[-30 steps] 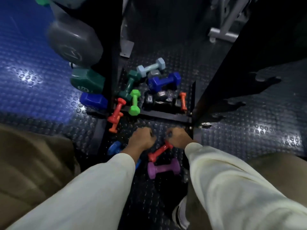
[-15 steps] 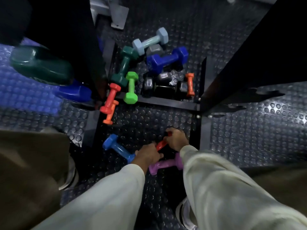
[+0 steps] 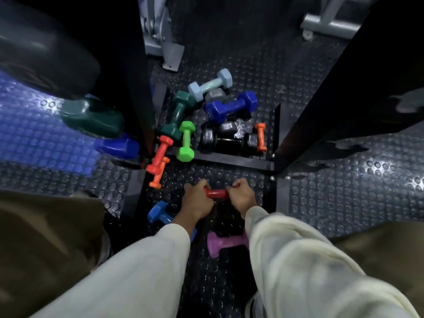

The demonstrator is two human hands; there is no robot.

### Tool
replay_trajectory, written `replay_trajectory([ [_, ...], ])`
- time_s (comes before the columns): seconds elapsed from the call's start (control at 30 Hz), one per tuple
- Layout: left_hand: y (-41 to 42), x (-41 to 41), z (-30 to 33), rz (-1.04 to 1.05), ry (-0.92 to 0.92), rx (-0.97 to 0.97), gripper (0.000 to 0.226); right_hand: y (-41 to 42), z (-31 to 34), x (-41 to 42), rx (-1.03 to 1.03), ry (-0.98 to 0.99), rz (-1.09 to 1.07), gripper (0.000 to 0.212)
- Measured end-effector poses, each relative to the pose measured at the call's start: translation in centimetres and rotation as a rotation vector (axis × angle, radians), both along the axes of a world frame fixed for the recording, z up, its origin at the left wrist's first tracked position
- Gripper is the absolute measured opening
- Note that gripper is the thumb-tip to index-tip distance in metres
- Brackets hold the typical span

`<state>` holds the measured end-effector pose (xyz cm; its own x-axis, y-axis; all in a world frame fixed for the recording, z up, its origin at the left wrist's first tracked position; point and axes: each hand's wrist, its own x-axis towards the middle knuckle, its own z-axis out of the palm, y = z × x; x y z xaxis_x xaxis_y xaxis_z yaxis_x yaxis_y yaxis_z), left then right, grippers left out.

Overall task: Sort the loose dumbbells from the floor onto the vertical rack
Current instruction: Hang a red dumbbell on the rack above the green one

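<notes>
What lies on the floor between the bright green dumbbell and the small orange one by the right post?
In the head view, black dumbbells lie between the bright green dumbbell and the small orange dumbbell.

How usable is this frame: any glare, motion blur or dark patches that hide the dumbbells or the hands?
Head view: dim overall; blue-white glare on the studded floor at left; the racked weights at upper left are smeared; the rack uprights go near black; wide-angle bending at the edges. Both hands, left and right, and the red dumbbell they hold read clearly.
</notes>
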<state>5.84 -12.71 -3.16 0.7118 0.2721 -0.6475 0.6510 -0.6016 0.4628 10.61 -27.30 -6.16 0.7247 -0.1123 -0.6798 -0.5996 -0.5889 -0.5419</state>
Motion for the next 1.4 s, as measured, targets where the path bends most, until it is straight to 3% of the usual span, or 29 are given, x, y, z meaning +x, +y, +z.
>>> replay_trajectory([
  [0.13,1.9,1.5,4.4,0.071,-0.199,0.008,0.029,1.8,4.8,1.3,0.103,-0.119,-0.088,0.014],
  [0.3,3.6,2.2,13.5,0.153,-0.41,0.059,0.032,3.4,13.1,2.4,0.377,-0.259,-0.207,0.028],
  [0.47,3.6,1.4,23.8,0.179,-0.708,0.102,0.052,3.9,24.8,2.9,0.663,-0.36,-0.258,0.019],
  [0.63,3.1,0.0,33.8,0.176,-1.027,0.131,0.068,3.2,36.6,2.9,0.858,-0.537,-0.186,0.013],
  [0.9,3.0,-3.5,47.5,0.298,-1.546,0.099,0.063,4.9,51.8,0.5,1.091,-0.745,-0.121,0.023],
  [1.03,4.0,-3.7,53.2,0.4,-1.719,-0.021,0.068,6.7,59.0,-0.1,1.076,-0.927,-0.005,0.022],
  [1.13,5.4,-3.0,57.3,0.435,-1.813,-0.089,0.059,8.0,63.8,-0.1,1.027,-1.076,0.134,0.021],
  [1.3,8.5,-1.0,64.5,0.46,-1.876,-0.046,0.051,10.2,69.3,1.0,0.783,-1.324,0.329,0.056],
  [1.4,10.1,0.2,68.4,0.428,-1.915,0.067,0.049,10.9,71.8,1.6,0.698,-1.427,0.399,0.058],
])
